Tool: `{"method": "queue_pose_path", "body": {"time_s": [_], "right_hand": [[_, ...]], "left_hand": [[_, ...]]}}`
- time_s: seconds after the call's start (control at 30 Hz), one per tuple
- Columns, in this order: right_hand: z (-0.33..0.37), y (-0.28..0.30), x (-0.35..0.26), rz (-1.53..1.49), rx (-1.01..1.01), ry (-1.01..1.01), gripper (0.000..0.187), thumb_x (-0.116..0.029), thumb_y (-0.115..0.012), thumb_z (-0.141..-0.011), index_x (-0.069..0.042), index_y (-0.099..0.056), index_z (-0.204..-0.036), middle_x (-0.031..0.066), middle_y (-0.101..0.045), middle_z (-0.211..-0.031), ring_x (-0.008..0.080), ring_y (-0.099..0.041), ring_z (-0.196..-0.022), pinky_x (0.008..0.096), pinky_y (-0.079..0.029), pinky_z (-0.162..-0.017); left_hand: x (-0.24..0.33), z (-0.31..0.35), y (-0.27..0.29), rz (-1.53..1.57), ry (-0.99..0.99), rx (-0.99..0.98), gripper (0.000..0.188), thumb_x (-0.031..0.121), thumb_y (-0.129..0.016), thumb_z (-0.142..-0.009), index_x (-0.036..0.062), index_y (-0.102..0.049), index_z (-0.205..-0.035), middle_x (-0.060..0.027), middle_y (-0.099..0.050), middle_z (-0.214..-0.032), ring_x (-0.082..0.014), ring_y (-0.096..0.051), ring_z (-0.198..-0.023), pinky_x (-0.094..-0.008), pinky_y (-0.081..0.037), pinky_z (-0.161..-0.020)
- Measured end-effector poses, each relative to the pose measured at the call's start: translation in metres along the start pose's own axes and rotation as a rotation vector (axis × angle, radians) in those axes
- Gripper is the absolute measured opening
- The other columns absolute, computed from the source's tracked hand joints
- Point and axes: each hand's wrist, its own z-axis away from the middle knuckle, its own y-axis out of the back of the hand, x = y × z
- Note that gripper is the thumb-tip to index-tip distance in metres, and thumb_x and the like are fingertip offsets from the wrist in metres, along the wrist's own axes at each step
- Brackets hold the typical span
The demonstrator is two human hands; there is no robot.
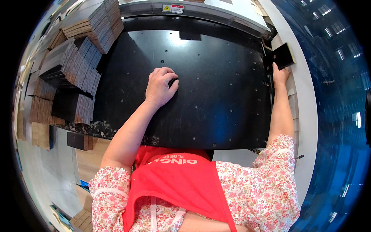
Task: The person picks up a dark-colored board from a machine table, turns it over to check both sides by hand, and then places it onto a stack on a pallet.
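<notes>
My left hand [161, 87] is over the middle of a black tabletop [208, 100], palm down. Its fingers are loosely bent, with a gap between thumb and forefinger, and I see nothing held there. At the table's right edge, my right hand [281, 76] is closed on a small black panel [282, 57]. The thumb lies on the panel's dark face; the other fingers are mostly hidden beneath it. Lighter core shows along the panel's outer edge, and round marks are on its face.
Stacks of dark boards with brown cut edges [83, 73] stand along the table's left side. A pale machine beam [232, 15] with a warning label [172, 9] spans the far edge. A white curved ledge [307, 116] runs along the right, beside a blue surface [336, 96].
</notes>
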Motion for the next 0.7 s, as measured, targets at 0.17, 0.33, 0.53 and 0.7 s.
{"method": "queue_pose_path", "body": {"time_s": [0.17,0.33,0.53,0.7], "right_hand": [[-0.002,0.002,-0.015,0.209,-0.032,0.006,0.044,-0.044,-0.072,-0.085,-0.002,-0.074,-0.101,0.0196,-0.073,-0.104,0.0382,-0.069,-0.100,0.0428,-0.052,-0.090],[0.004,0.007,-0.024,0.215,-0.061,0.035,0.045,-0.044,-0.071,-0.086,-0.005,-0.073,-0.107,0.0176,-0.073,-0.107,0.0369,-0.068,-0.104,0.0427,-0.051,-0.091],[-0.003,0.000,0.005,0.087,-0.085,0.004,0.045,-0.043,-0.072,-0.085,-0.004,-0.072,-0.109,0.0163,-0.074,-0.107,0.0365,-0.068,-0.104,0.0426,-0.051,-0.091],[-0.002,0.002,-0.002,0.143,-0.081,-0.011,0.044,-0.042,-0.071,-0.086,-0.005,-0.072,-0.110,0.0169,-0.073,-0.108,0.0373,-0.067,-0.105,0.0423,-0.050,-0.092]], "left_hand": [[-0.003,0.001,0.000,-0.027,0.002,0.002,0.011,0.014,-0.071,-0.084,0.0078,-0.071,-0.093,-0.0036,-0.065,-0.106,-0.0251,-0.058,-0.108,-0.0397,-0.043,-0.099],[-0.004,0.001,-0.001,-0.008,0.009,0.015,0.010,0.014,-0.071,-0.083,0.0083,-0.071,-0.091,-0.0031,-0.065,-0.105,-0.0250,-0.058,-0.108,-0.0397,-0.043,-0.099],[-0.003,0.000,-0.003,-0.003,0.003,0.017,0.010,0.014,-0.071,-0.083,0.0085,-0.071,-0.091,-0.0024,-0.065,-0.104,-0.0250,-0.058,-0.108,-0.0398,-0.043,-0.099],[-0.003,0.000,-0.002,-0.008,-0.003,0.021,0.010,0.014,-0.071,-0.082,0.0085,-0.071,-0.091,-0.0028,-0.065,-0.104,-0.0251,-0.058,-0.108,-0.0399,-0.043,-0.099]]}}
